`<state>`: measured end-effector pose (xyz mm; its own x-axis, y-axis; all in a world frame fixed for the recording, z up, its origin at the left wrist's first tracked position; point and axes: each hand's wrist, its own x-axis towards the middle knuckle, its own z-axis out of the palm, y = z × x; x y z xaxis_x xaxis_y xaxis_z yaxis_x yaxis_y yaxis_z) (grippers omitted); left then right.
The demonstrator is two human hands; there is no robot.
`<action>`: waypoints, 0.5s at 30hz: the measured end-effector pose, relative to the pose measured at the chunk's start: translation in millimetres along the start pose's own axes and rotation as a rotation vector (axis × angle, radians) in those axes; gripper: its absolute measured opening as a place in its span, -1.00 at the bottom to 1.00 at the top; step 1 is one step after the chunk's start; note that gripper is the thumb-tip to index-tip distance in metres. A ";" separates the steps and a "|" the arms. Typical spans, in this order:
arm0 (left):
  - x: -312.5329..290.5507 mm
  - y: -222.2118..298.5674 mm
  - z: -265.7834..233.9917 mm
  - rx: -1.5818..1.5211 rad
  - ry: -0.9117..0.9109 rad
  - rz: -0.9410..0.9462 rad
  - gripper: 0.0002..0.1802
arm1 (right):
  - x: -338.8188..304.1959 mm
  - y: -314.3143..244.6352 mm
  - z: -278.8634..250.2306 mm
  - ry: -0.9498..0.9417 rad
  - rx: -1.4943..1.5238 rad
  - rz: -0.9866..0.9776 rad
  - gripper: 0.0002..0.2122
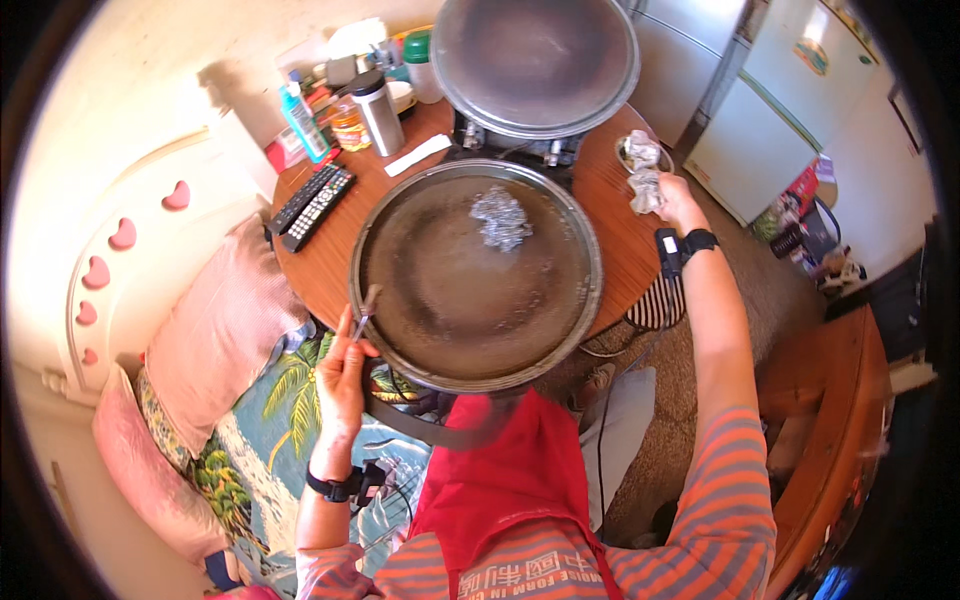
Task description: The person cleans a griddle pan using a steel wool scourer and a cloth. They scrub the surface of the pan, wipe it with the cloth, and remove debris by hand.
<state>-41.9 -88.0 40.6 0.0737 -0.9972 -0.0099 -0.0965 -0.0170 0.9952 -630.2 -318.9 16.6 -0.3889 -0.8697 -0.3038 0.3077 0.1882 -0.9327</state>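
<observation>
A round electric griddle stands open on the table, its dark lower pan (450, 290) stained brown and its round lid (540, 60) raised behind. A silvery crumpled wad (502, 218), like foil or steel wool, lies in the pan. At the pan's left rim, my left hand (341, 385) is closed round a small tool (367, 308) with a metal shaft and a brownish tip. Over the table's right edge, my right hand (680, 205) grips a crumpled greyish-white wad (645, 190), paper or cloth. Another crumpled piece (640, 150) sits against it, by a small round dish.
Two remote controls (318, 210), a steel tumbler (377, 112), a blue bottle (305, 125) and other containers crowd the wooden table's (315, 265) left side. A bed with pillows (215, 340) lies left. A fridge (760, 140) stands back right, a wooden cabinet (820, 420) at right.
</observation>
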 end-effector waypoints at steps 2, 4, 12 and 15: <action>-1.4 0.3 18.8 -0.010 -0.004 0.041 -0.76 | 14.1 -9.2 -1.6 -0.027 -0.034 0.042 -0.75; -4.3 7.1 40.5 -0.033 0.002 0.064 -0.76 | 24.3 -11.2 -14.1 -0.093 -0.109 0.064 -0.73; -30.2 19.5 95.0 -0.036 0.014 0.103 -0.76 | -103.6 -7.6 -3.7 -0.081 -0.243 -0.026 -0.66; -35.8 10.5 110.4 0.040 0.035 0.250 -0.80 | -169.7 -7.3 -6.2 -0.060 -0.422 0.043 -0.62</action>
<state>-155.1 -60.4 40.7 0.0771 -0.9678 0.2397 -0.1555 0.2258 0.9617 -571.8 -169.8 73.7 -0.3287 -0.8796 -0.3439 -0.0645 0.3842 -0.9210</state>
